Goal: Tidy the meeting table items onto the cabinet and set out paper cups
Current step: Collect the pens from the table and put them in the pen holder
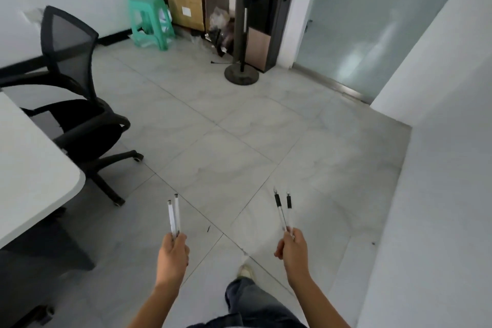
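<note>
- Left hand (172, 253): low in the view at about 7 o'clock, fingers curled round the lower ends of two white pens (173, 217).
- White pens: a pair lying close side by side, rising out of the fist toward 12 o'clock, held in the air above the floor (226, 141).
- Right hand (291, 250): at about 5 o'clock, level with the left hand and well apart from it, gripping the lower ends of two clear pens (282, 214).
- Clear pens: transparent barrels with black grip sleeves near the far ends, pointing between 11 and 12 o'clock and slightly splayed.
- Bench (32, 168): white top with a rounded corner, at 9 o'clock from the left hand, near it but apart.
- Office chair (80, 120): black, mesh back, on castors, just beside the far edge of the bench at 10 o'clock.
- Floor: pale grey marbled tiles with thin dark joints.
- Shoe (245, 271) and trouser leg (247, 301): at 6 o'clock, between the two forearms.
- Green stool (149, 21): plastic, far off at 11 o'clock, against the wall; a cardboard box (186, 7) stands just beside it at its 3 o'clock.
- Fan stand (241, 75): black round base on the floor at 12 o'clock, pole rising out of view.
- Water dispenser (266, 27): just behind the fan stand, with a blue bottle on top.
- Glass door (372, 21): frosted, at 1 o'clock.
- White wall (439, 194): along the side from 2 to 4 o'clock.
</note>
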